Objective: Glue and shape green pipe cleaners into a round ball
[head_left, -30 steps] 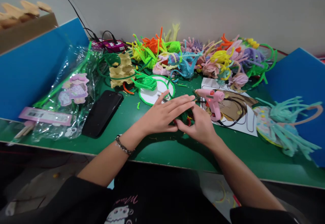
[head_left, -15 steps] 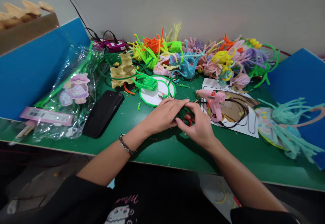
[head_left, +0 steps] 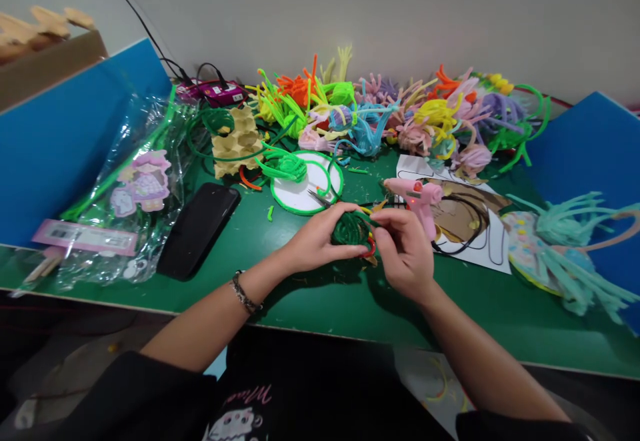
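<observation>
My left hand is curled around a dark green coil of pipe cleaner, its thumb along the near side. My right hand pinches a dark green strand leading off the coil's right side. Under and beside the coil shows a pair of scissors with red and yellow handles, its blades pointing out past my left fingers. Just beyond lies a white disc edged in green, with a bright green pipe-cleaner bundle on it.
A pink glue gun rests on white paper to the right. Colourful pipe-cleaner bundles line the wall. A black phone, plastic bag and egg-carton piece are at left. Blue boards stand at both ends.
My hands have parted slightly. My left hand has turned, uncovering the dark green coil, and my right hand has shifted right with a strand between its fingers.
</observation>
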`<state>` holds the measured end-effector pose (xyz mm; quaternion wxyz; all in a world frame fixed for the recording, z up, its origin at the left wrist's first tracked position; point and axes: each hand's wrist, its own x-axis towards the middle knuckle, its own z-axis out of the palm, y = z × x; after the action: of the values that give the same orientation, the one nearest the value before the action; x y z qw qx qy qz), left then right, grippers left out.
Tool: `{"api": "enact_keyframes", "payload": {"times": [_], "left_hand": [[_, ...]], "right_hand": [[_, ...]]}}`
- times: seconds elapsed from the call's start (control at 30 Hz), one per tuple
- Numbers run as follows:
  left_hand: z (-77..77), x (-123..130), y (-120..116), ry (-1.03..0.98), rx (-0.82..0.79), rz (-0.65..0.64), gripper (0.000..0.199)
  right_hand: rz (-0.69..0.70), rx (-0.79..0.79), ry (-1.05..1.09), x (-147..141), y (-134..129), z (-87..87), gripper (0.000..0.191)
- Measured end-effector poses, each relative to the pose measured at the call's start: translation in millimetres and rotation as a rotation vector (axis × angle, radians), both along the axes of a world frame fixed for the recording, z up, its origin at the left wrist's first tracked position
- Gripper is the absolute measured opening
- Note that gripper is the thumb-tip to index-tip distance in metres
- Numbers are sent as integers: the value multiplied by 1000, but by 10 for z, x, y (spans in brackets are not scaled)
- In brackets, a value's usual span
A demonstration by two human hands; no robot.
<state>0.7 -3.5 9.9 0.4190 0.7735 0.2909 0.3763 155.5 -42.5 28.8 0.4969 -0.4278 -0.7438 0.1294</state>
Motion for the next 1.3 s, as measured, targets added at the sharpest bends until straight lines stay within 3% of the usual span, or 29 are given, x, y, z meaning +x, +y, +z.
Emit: {"api": "enact_keyframes", "payload": {"times": [0.4,0.8,1.07,1.3], "left_hand": [[-42,6,-33,-162,-132,29,48],[-47,24,16,-221,-202,79,49],[-86,32,40,-335,-279,101,54],[-117,28,67,-343,-226,231,52]], "right_hand": [[12,113,-237,14,-62,18,16],[106,174,-197,1,-1,6,19],[149,-11,-103,-6,58,-91,15],[210,-246,-26,-17,108,-189,15]]}}
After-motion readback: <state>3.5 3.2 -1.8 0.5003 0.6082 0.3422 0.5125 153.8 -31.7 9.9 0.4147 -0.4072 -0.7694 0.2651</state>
